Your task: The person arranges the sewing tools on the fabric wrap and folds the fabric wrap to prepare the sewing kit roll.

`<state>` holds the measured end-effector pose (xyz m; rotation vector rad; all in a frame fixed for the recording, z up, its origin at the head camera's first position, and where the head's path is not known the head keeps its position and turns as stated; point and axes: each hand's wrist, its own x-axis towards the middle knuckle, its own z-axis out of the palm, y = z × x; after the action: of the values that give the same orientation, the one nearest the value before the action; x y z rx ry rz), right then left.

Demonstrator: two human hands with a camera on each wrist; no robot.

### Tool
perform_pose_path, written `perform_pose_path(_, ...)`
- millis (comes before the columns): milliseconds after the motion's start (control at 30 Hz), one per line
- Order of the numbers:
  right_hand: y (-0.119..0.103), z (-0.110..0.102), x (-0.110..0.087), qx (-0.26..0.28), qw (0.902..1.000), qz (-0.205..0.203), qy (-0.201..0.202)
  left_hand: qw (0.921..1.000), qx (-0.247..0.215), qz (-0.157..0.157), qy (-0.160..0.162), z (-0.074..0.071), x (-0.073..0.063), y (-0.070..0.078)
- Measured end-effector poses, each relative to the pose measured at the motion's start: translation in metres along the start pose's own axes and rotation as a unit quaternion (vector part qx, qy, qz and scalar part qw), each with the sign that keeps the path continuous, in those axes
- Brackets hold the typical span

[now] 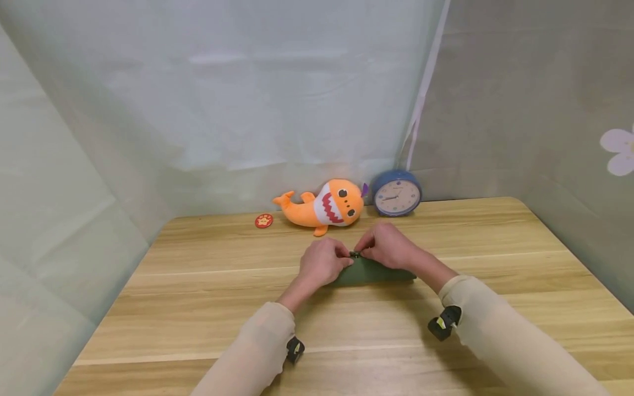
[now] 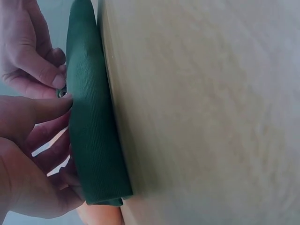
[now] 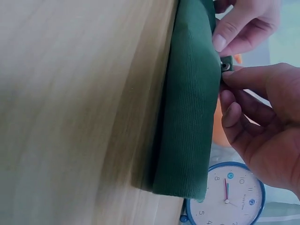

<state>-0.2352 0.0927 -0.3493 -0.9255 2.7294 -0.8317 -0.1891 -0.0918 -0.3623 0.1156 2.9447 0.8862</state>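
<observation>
A long, dark green bundle of ribbed fabric [image 1: 373, 273], folded or rolled up, lies across the wooden table in front of me. From its upper edge sticks a small green tab with a round metal snap [image 3: 226, 65]. My right hand [image 1: 390, 246] pinches this tab between thumb and fingers. Close beside it, my left hand [image 1: 323, 260] pinches the fabric's upper edge, its thumb on the near side. In the left wrist view, the other fingers of the left hand [image 2: 35, 159] curl behind the green fabric [image 2: 91, 108], partly hidden.
Behind the hands lies an orange shark plush [image 1: 299, 215] on the wooden table [image 1: 198, 308]. A blue round clock [image 1: 397, 193] stands to its right, against the curtain. Left of the plush is a small red disc with a star [image 1: 264, 220].
</observation>
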Motion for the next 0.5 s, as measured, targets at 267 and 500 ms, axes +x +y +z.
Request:
perform_pose_path(267, -0.002, 0.003, -0.01, -0.057, 0.9946, -0.084, 0.021, 0.9998, 0.021, -0.005, 0.006, 0.0, -0.001, 0.003)
perform_pose_path(500, -0.006, 0.006, -0.019, -0.125, 0.982, -0.14, 0.022, 0.9996, 0.021, -0.011, 0.015, 0.0, -0.001, 0.002)
